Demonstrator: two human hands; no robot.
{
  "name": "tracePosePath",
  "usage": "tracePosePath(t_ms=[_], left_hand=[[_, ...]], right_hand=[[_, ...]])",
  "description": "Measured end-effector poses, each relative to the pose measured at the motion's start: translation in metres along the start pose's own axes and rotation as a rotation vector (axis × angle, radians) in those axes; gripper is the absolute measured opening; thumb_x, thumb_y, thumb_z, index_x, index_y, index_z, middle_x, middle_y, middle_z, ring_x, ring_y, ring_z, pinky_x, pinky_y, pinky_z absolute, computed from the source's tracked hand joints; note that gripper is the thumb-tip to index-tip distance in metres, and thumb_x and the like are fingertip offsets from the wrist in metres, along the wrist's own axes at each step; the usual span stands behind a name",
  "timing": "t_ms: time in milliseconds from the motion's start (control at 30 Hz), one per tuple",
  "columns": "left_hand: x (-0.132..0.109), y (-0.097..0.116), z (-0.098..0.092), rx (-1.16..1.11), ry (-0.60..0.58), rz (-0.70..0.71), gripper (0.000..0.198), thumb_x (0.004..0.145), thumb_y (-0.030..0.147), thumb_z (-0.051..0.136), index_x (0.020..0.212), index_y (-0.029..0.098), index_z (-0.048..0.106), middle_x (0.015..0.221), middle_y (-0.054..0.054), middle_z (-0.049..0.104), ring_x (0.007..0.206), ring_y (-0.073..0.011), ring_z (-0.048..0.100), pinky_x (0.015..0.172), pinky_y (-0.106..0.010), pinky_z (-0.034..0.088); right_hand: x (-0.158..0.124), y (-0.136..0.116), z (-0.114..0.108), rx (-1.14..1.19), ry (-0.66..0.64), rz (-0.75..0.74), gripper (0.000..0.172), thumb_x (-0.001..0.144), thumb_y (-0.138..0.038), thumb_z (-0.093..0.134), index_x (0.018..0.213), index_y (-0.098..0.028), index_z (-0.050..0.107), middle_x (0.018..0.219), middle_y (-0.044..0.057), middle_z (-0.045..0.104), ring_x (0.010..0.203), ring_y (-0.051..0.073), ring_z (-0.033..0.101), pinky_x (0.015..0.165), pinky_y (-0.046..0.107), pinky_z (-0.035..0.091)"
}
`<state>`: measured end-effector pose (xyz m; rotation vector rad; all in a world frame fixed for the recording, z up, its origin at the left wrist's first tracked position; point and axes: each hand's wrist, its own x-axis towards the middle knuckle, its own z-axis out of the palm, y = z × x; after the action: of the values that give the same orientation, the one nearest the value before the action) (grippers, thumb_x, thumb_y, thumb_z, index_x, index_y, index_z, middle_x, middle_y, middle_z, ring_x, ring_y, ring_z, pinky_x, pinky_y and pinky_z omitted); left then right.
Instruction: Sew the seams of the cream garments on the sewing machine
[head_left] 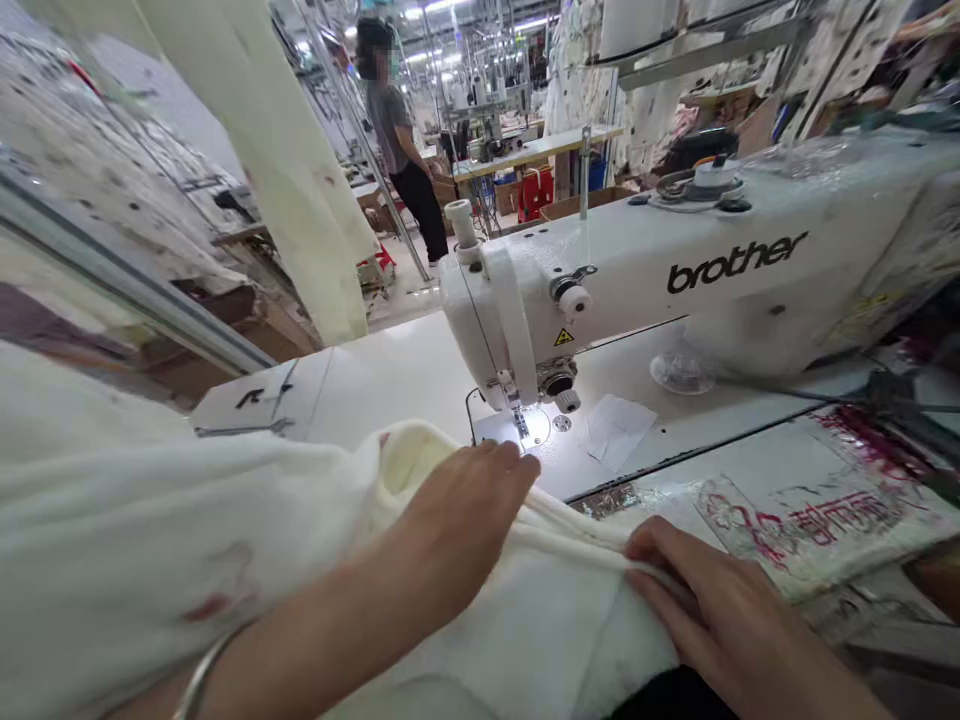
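Cream fabric (480, 610) lies bunched on the sewing machine table (375, 370), its folded edge (577, 525) just short of the presser foot (520, 425), no stitching visible; left hand (465, 510) spread flat on top, right hand (720, 600) pinching the fold.

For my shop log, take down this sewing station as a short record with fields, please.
machine: white Brother industrial sewing machine
left hand: lying on the white fabric, just in front of the presser foot; metal bangle on the wrist
right hand: on a raised fold of the fabric
work surface: white machine table, fabric bunched across its front edge
beside needle: pale sheet on the table
background: co-worker standing in the aisle
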<state>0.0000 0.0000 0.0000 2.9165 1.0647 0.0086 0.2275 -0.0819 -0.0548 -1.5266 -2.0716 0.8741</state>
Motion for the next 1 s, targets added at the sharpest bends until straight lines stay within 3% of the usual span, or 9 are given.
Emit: tracePosePath(t_ms=[67,167,333,467,533,667,800,900,1000], left_hand=[[0.015,-0.002,0.003,-0.035,-0.187,-0.055,0.02,0.078,0.006,0.049,0.096,0.014,0.054,0.096,-0.009,0.056,0.086,-0.0236,0.051,0.076,-0.039,0.043],[0.02,-0.003,0.0,-0.092,-0.26,-0.08,0.007,0.079,0.008,0.051,0.083,0.014,0.054,0.088,-0.007,0.057,0.081,-0.0214,0.052,0.073,-0.036,0.044],[-0.014,0.007,-0.012,-0.001,0.104,0.13,0.017,0.087,0.006,0.039,0.083,0.015,0.053,0.077,-0.004,0.058,0.066,-0.0159,0.049,0.059,-0.029,0.041],[-0.027,0.009,-0.006,0.091,0.405,0.283,0.018,0.089,0.007,0.04,0.081,0.012,0.056,0.074,-0.005,0.059,0.067,-0.0153,0.053,0.057,-0.027,0.042],[-0.023,0.005,-0.002,0.12,0.323,0.204,0.015,0.086,0.006,0.045,0.079,0.013,0.056,0.073,-0.005,0.06,0.067,-0.0171,0.055,0.058,-0.029,0.045],[-0.009,0.005,-0.007,0.22,-0.032,-0.202,0.017,0.075,-0.001,0.052,0.083,0.012,0.06,0.081,-0.01,0.064,0.074,-0.0262,0.061,0.07,-0.045,0.051],[-0.005,0.032,-0.019,-0.161,0.041,-0.142,0.026,0.082,0.01,0.055,0.107,0.016,0.057,0.105,-0.009,0.063,0.094,-0.024,0.059,0.083,-0.041,0.05],[-0.002,0.049,-0.022,-0.481,-0.113,-0.131,0.02,0.083,0.023,0.059,0.102,0.017,0.059,0.1,-0.005,0.065,0.095,-0.0215,0.059,0.086,-0.036,0.047],[0.006,0.048,-0.019,-0.658,-0.264,-0.275,0.012,0.086,0.03,0.055,0.091,0.019,0.059,0.089,-0.001,0.066,0.084,-0.0179,0.06,0.078,-0.032,0.046]], right_hand=[[0.0,0.003,0.005,-0.069,0.101,-0.032,0.011,0.094,-0.027,0.035,0.084,-0.027,0.042,0.072,-0.008,0.06,0.057,0.012,0.061,0.05,0.023,0.046],[0.0,0.006,0.011,-0.177,0.226,-0.108,0.01,0.092,-0.024,0.037,0.083,-0.026,0.041,0.068,-0.007,0.059,0.053,0.013,0.061,0.045,0.024,0.044],[-0.003,0.007,0.015,-0.27,0.302,-0.23,0.012,0.091,-0.018,0.036,0.083,-0.025,0.042,0.067,-0.005,0.058,0.052,0.012,0.061,0.045,0.022,0.044],[-0.002,0.009,0.016,-0.282,0.334,-0.272,0.013,0.091,-0.017,0.036,0.083,-0.025,0.042,0.064,-0.005,0.055,0.05,0.011,0.059,0.043,0.021,0.043],[-0.001,0.011,0.018,-0.285,0.341,-0.262,0.012,0.091,-0.018,0.036,0.084,-0.025,0.043,0.064,-0.005,0.055,0.05,0.011,0.059,0.044,0.022,0.044],[0.0,0.013,0.021,-0.276,0.329,-0.224,0.011,0.092,-0.019,0.038,0.085,-0.025,0.045,0.069,-0.004,0.057,0.055,0.012,0.061,0.047,0.023,0.046],[-0.007,0.0,0.006,-0.091,0.193,-0.136,0.011,0.093,-0.024,0.038,0.087,-0.026,0.047,0.073,-0.004,0.061,0.061,0.011,0.062,0.053,0.02,0.048],[-0.012,-0.016,-0.018,0.128,-0.01,-0.017,0.014,0.092,-0.03,0.039,0.084,-0.026,0.049,0.07,-0.004,0.06,0.06,0.011,0.059,0.053,0.018,0.046],[-0.006,-0.022,-0.038,0.261,-0.092,0.098,0.014,0.09,-0.033,0.041,0.084,-0.025,0.051,0.072,-0.003,0.06,0.065,0.013,0.058,0.057,0.02,0.044]])
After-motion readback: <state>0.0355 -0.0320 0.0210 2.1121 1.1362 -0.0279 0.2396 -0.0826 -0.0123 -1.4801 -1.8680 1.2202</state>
